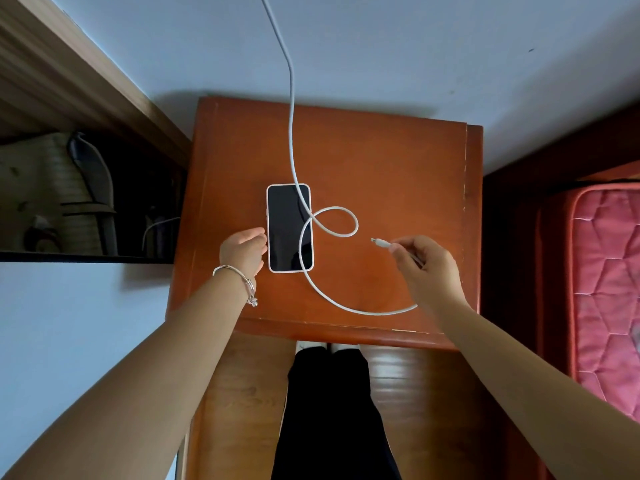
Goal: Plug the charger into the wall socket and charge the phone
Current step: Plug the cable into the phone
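Observation:
A phone (285,233) with a dark screen and white edge lies face up on the orange-brown bedside table (381,168). A white charging cable (292,116) hangs down the wall from above the frame, crosses the phone, and loops on the tabletop. My right hand (426,268) pinches the cable just behind its plug (379,242), which points left toward the phone, a short gap away. My left hand (244,252), with a bracelet on the wrist, rests against the phone's left edge, fingers curled beside it. The wall socket and charger brick are out of view.
A pale wall (415,57) rises behind the table. A dark open shelf (86,195) with stored items lies to the left. A pink quilted mattress (609,278) is at the right. My legs in black trousers (332,410) stand on a wooden floor at the table's front edge.

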Demonstrator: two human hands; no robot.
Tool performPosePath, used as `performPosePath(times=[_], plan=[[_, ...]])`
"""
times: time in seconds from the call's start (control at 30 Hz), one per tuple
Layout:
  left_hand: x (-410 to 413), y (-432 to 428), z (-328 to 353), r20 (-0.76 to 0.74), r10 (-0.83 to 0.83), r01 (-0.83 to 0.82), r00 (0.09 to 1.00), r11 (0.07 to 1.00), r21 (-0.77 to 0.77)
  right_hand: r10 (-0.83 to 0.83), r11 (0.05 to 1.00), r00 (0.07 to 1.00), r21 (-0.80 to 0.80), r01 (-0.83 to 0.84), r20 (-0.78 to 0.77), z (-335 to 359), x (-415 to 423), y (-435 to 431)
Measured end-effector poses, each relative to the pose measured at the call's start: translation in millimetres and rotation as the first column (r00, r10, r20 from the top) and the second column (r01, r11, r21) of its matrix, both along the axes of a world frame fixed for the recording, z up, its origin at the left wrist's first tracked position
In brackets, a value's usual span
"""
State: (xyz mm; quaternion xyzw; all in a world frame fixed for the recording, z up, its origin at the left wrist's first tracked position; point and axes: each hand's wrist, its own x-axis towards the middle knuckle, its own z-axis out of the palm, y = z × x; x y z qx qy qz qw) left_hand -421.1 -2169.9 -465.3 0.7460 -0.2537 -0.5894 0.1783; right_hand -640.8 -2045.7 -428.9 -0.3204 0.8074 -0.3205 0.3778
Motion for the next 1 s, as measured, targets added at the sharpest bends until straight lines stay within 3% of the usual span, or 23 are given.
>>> performPosePath(times=[0.2,0.4,1.0], plan=[[-4.8,-7.3,-8.7,0.047,-0.035,0.035,0.998,0.999,0.01,0.035,0.999,0.999,0.028,-0.036,0.008,-3.2,0.4,-2.2],[-7.9,-8.4,-12.9,-0.004,0.029,-0.028,1.0,0.997,0.066,0.011,0.999,1.0,0.033,-0.012,0.015,-7.1,2.1,0.3],[-14.4,-8.4,-7.0,-0.016,-0.093,0.092,0.996,0.995,-0.022,0.016,0.998,0.993,0.057,-0.023,0.113,0.8,3.7,-2.4]])
